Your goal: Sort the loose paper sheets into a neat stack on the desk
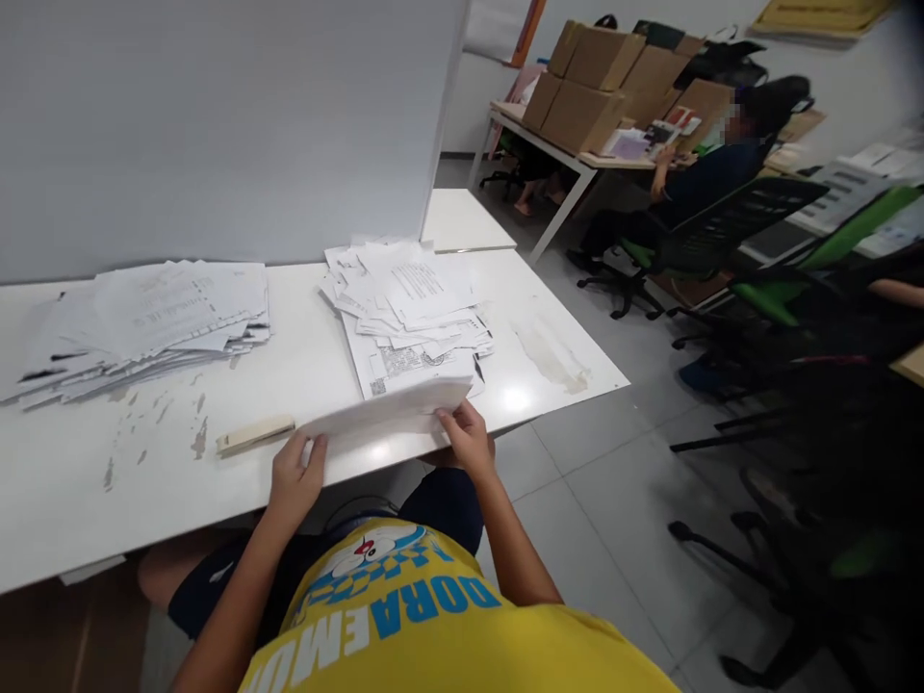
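My left hand (299, 469) and my right hand (468, 439) pinch the two ends of some white paper (386, 412), held on edge at the front of the white table. Whether it is one sheet or several, I cannot tell. Close to my left hand lies a cream-coloured stapler-like object (255, 435). Just beyond the held paper is a loose pile of printed papers (415, 294), its lowest sheets sticking out toward me. A second, wider paper pile (166, 313) spreads over the left side of the table.
A grey partition (217, 125) stands along the table's far side. Brownish stains mark the tabletop (549, 351). To the right, a seated person (722, 173) works at another desk with cardboard boxes (592, 91). Office chairs (736, 217) stand on the tiled floor.
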Action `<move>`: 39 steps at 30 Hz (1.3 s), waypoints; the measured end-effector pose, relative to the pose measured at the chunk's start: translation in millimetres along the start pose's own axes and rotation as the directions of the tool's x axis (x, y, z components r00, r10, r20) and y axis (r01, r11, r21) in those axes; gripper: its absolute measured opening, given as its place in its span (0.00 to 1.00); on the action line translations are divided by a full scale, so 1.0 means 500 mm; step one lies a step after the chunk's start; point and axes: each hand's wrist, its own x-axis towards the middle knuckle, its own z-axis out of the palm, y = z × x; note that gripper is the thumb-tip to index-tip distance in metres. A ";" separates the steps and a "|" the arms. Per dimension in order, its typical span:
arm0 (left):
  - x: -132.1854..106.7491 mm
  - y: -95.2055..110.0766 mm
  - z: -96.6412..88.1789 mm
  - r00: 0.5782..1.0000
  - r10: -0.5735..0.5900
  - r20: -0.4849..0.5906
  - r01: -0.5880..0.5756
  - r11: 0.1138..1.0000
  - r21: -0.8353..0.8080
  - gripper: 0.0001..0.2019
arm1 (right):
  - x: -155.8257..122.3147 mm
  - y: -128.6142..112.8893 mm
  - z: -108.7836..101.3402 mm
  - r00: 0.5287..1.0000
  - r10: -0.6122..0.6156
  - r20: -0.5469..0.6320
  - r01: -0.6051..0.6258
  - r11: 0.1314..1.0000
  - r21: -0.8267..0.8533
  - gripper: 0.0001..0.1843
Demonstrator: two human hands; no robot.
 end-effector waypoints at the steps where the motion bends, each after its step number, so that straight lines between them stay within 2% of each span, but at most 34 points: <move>1: 0.000 0.002 -0.007 1.000 -0.019 -0.019 0.020 1.000 0.022 0.16 | -0.001 -0.007 -0.003 1.000 0.027 0.009 -0.027 1.000 -0.013 0.18; 4: 0.001 0.003 -0.044 0.991 -0.018 -0.131 0.032 0.994 0.100 0.22 | 0.005 -0.028 -0.003 0.991 0.118 0.070 -0.117 0.993 -0.016 0.20; 6: 0.000 -0.011 -0.074 0.979 0.077 -0.186 -0.029 0.969 0.245 0.22 | 0.011 -0.031 0.003 0.976 0.185 0.113 -0.184 0.983 -0.012 0.21; 7: -0.002 -0.021 -0.087 0.975 0.137 -0.175 -0.073 0.941 0.332 0.22 | 0.013 -0.029 0.006 0.967 0.218 0.132 -0.217 0.976 -0.021 0.21; 9: -0.009 -0.044 -0.107 0.974 0.216 -0.070 -0.160 0.871 0.465 0.23 | 0.014 -0.023 0.015 0.950 0.267 0.165 -0.258 0.963 -0.074 0.21; 11: -0.017 -0.064 -0.115 0.975 0.216 0.055 -0.213 0.831 0.514 0.28 | 0.011 -0.020 0.021 0.939 0.290 0.185 -0.268 0.954 -0.134 0.20; 13: -0.024 -0.074 -0.113 0.973 0.196 0.125 -0.233 0.815 0.530 0.31 | 0.007 -0.024 0.026 0.931 0.311 0.190 -0.282 0.945 -0.163 0.20; 16: -0.031 -0.075 -0.107 0.971 0.183 0.153 -0.237 0.798 0.553 0.31 | -0.002 -0.039 0.026 0.916 0.359 0.178 -0.336 0.930 -0.145 0.21; 22: -0.030 -0.070 -0.108 0.972 0.168 0.164 -0.231 0.804 0.548 0.31 | -0.014 -0.054 0.013 0.899 0.412 0.150 -0.409 0.911 -0.050 0.24; 29: -0.027 -0.070 -0.110 0.972 0.142 0.185 -0.218 0.833 0.508 0.29 | -0.003 -0.045 0.022 0.906 0.398 0.147 -0.388 0.917 -0.092 0.23; 34: -0.028 -0.066 -0.105 0.975 0.152 0.164 -0.216 0.836 0.505 0.30 | 0.003 -0.058 0.011 0.916 0.381 0.128 -0.374 0.924 -0.077 0.22; 39: -0.030 -0.065 -0.101 0.980 0.122 0.160 -0.186 0.851 0.491 0.31 | -0.001 -0.059 0.020 0.893 0.417 0.170 -0.409 0.909 -0.082 0.23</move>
